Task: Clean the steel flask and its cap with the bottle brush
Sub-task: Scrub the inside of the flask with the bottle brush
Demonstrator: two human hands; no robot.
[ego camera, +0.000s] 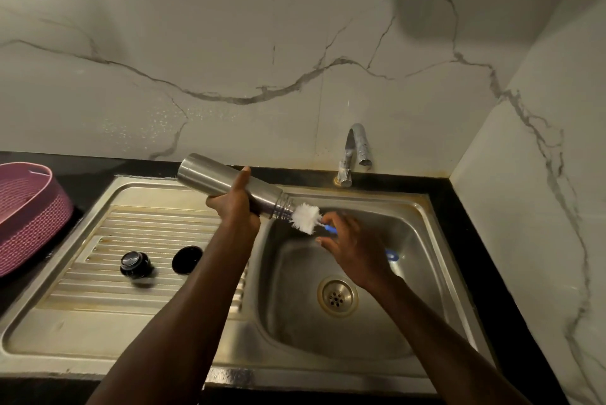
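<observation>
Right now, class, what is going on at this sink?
A person is washing a steel flask over the sink. The left hand holds it tilted, mouth down towards the basin. The right hand holds a bottle brush with its white head at the flask's mouth. Two black cap pieces sit on the draining board.

Both bare forearms reach forward; the left hand (236, 206) is clenched with thumb up, the right hand (355, 249) pinches, palm down.

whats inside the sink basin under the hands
In the sink basin only the round drain strainer shows, on bare steel. The right hand and its forearm cover part of the floor, so anything there is hidden.
</observation>
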